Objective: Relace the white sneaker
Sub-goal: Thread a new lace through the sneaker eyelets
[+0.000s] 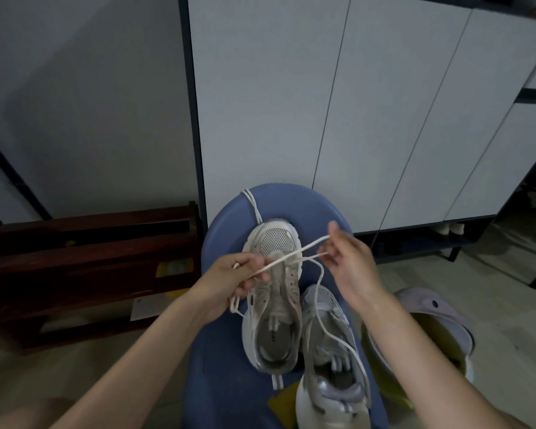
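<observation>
Mid-frame, left hand and right hand each pinch the white cord lace over the white mesh sneaker; the eyelets are blurred.

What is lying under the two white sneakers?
Both white sneakers rest on a blue padded seat. A loose white lace lies on it beyond the far toe. Something yellow peeks out near the nearer heel; the rest is covered.
</observation>
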